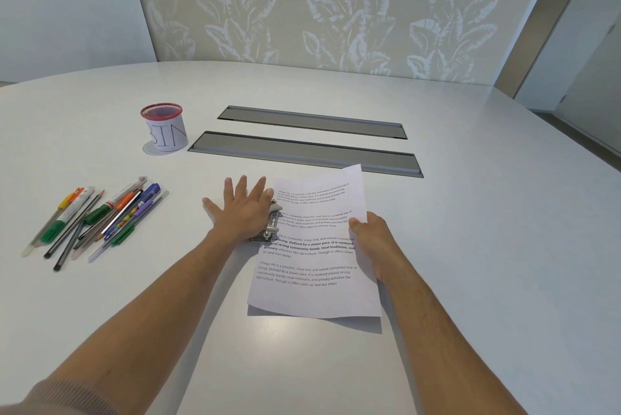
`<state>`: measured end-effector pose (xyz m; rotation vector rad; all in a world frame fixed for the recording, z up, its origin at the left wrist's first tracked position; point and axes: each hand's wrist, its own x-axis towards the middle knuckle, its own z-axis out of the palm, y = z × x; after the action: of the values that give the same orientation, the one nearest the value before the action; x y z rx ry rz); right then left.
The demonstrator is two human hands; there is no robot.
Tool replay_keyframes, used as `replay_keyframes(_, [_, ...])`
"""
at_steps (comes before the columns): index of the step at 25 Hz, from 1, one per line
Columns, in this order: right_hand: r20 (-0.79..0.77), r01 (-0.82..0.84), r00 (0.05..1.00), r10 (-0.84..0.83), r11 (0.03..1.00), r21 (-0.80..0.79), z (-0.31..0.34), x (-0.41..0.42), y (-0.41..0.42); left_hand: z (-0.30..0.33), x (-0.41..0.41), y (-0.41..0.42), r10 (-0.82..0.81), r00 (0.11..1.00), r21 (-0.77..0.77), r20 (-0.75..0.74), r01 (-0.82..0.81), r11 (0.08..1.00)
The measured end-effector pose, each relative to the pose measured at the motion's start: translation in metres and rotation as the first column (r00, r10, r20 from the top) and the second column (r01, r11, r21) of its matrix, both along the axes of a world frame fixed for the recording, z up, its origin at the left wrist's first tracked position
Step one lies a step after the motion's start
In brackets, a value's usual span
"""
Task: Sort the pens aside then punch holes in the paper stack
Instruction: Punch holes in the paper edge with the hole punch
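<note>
Item: white counter (470, 213), curved at its far edge, patterned leaf wall behind. Centre of frame: paper stack (316, 267), printed text uppermost, its left edge fed into a metal hole punch (268, 225); the sheets lay slightly askew, top corner overlapping the nearer of two grey recessed panels (302, 152) set in the counter. Left hand (240, 213): flat and spread, fingers extended, palm pressed down on the hole punch, most of which was hidden beneath it. Right hand (373, 240): curled about the right edge of the paper stack, thumb on top of the sheets, gripping them just right of centre frame. Left of frame: pens (97, 216), a loose fanned heap of pens, markers and pencils in green, orange, blue, purple and grey, lying on the counter well apart from the paper. Upper left of frame, beyond the heap: red mesh cup (164, 127), upright, wrapped in a white paper label hand-lettered "BIN", standing just beside the left end of the nearer panel. Both forearms bare; a beige sleeve (50, 394) showed at lower left.
</note>
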<state>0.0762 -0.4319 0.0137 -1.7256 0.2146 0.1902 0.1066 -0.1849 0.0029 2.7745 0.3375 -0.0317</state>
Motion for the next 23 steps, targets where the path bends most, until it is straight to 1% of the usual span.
replay_keyframes(5, [-0.033,-0.005,0.999,0.006,1.0,0.026,-0.001,0.003,-0.001,-0.004,0.003,0.003,-0.013,1.0,0.009,-0.014,0.013,1.0])
replay_keyframes(10, [-0.032,-0.013,0.999,0.014,1.0,0.022,-0.003,0.004,-0.002,-0.01,0.001,0.007,-0.02,1.0,0.011,-0.024,0.02,1.0])
replay_keyframes(23, [-0.033,-0.008,0.999,0.007,1.0,-0.028,0.0,0.002,-0.001,-0.011,0.0,0.008,-0.018,0.999,0.036,-0.045,0.019,0.999])
